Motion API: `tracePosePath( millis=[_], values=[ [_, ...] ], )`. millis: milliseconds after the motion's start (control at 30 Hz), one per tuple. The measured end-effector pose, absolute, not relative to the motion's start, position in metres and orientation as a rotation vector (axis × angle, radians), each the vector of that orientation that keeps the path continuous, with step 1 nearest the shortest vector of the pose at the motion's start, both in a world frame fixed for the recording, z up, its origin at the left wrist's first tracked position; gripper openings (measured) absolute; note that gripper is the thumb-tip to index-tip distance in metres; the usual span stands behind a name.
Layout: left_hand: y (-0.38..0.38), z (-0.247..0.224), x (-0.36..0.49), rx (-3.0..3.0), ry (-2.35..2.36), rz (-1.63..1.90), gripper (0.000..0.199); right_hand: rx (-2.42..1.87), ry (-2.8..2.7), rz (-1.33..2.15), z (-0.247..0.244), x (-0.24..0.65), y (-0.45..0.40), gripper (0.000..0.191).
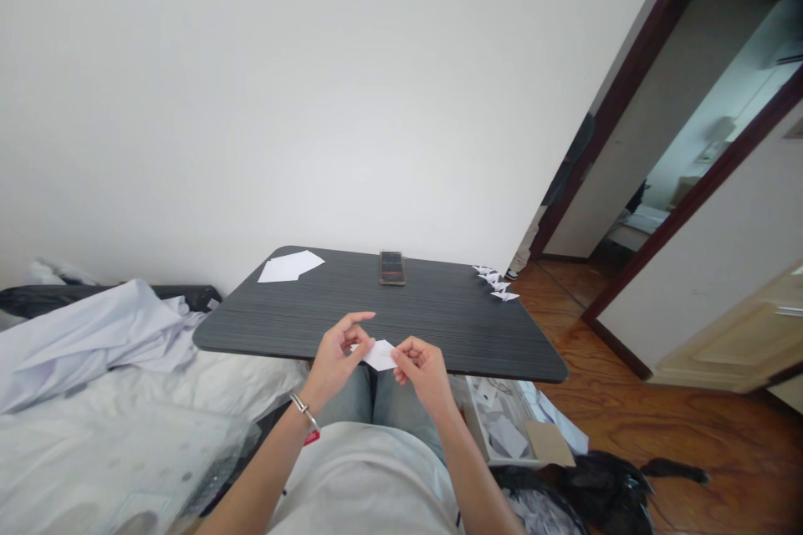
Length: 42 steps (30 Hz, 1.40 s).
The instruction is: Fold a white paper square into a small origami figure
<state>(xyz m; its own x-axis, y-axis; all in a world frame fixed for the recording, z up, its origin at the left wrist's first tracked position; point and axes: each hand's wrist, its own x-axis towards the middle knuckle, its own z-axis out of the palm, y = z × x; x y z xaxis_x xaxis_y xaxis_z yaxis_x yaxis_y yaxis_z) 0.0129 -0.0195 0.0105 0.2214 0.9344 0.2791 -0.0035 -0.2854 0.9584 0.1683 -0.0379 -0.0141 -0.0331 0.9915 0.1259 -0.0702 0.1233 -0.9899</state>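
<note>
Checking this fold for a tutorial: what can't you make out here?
In the head view:
Folded white paper: creases partly hidden by the left hand and right hand.
Phone: screen too small and blurred.
Small paper folds: too small to tell their shape.
Box: contents partly hidden by the tabletop.

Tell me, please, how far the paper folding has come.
Done: four or so small folded figures sit at the right edge of the table. In hand: the left hand and right hand pinch a white paper piece, which looks partly folded. Left: a flat white paper lies unfolded on the table's far side, so at least that remains.
</note>
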Motion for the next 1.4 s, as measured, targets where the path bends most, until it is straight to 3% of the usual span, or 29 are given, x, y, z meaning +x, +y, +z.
tracePosePath(
  millis=[833, 1133, 1400],
  values=[
    [-0.0178, 0.0084, 0.0133, 1.41, 0.86, 1.24, 0.028, -0.959, -1.087, 1.167, -0.0141, 0.1733, -0.034, 0.022],
    [-0.0226, 0.0055, 0.0145, 1.56, 0.783, 1.286, 0.062, -0.885, -0.873, 1.16, -0.0139, 0.1743, -0.0349, 0.019],
    [-0.0196, 0.0014, 0.0127, 1.64, 0.763, 1.264, 0.027, -0.864, -0.859, 1.199, -0.013, 0.1703, -0.0369, 0.019]
  ],
)
